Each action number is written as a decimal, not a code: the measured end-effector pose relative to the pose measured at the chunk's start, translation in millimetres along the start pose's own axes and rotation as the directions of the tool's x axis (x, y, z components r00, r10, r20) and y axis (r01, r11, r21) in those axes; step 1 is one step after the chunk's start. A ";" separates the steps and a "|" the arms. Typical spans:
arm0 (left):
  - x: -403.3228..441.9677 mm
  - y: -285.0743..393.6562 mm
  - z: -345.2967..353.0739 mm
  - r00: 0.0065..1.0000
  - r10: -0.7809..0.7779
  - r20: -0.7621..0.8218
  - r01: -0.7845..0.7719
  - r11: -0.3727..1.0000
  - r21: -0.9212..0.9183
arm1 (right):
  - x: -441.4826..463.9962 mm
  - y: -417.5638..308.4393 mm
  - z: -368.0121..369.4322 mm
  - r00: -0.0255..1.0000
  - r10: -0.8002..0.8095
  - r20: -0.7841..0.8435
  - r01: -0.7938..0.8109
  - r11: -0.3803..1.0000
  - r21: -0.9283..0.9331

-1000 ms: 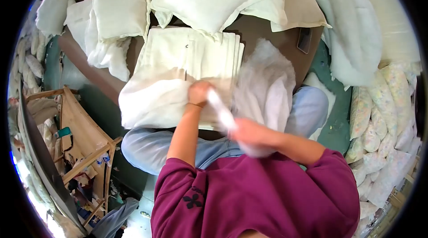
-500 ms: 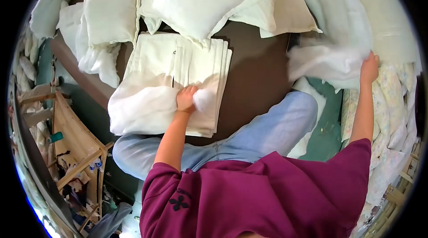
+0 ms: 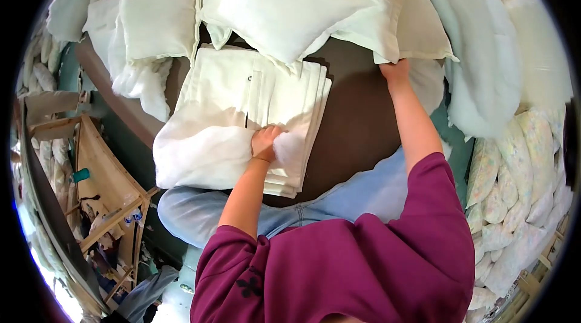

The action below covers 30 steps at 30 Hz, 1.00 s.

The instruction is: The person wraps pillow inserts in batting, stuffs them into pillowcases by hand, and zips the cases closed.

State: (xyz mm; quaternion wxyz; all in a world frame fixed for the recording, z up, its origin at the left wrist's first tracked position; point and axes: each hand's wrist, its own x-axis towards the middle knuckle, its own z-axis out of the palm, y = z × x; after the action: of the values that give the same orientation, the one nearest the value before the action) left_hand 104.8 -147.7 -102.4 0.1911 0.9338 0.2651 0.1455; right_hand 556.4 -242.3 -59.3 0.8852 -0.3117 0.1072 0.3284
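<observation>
A stack of cream fabric covers lies in front of my crossed legs. White fibre stuffing rests across its near part. My left hand is closed around this stuffing, and a tuft bulges out to the right of the fingers. My right hand is at the lower edge of a cream pillow at the back right. Its fingers are mostly hidden at that edge, so I cannot tell what they grip. A pale piece of material hangs beside the right wrist.
Several cream pillows are heaped at the back of the brown surface. More stuffing spills at the left. Thick white batting and piled patterned cushions stand on the right. A wooden frame is at the lower left.
My right hand has moved left from the far right, where it held a white sheet of stuffing, to the pillow's edge. My left hand keeps its hold on the stuffing.
</observation>
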 end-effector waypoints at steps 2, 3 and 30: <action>-0.3 3.1 -4.6 0.999 0.010 0.037 -0.010 1.000 0.005 | -2.1 3.2 25.8 0.995 -0.006 0.096 -0.010 0.986 0.168; 1.3 5.0 -6.8 0.999 0.020 0.031 -0.020 1.000 0.009 | -1.9 7.1 27.7 0.999 -0.014 0.046 0.007 0.989 0.148; 23.7 160.1 -225.9 0.935 -0.185 0.304 0.333 0.152 -0.931 | -353.4 15.0 147.4 0.870 0.228 0.437 0.266 0.528 -0.807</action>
State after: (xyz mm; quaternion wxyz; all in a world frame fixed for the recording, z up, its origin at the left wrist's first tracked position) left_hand 110.3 -197.3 171.0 0.7719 0.5496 0.2577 0.1890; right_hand 275.4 -323.5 188.2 0.6197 -0.6084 -0.2987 0.3957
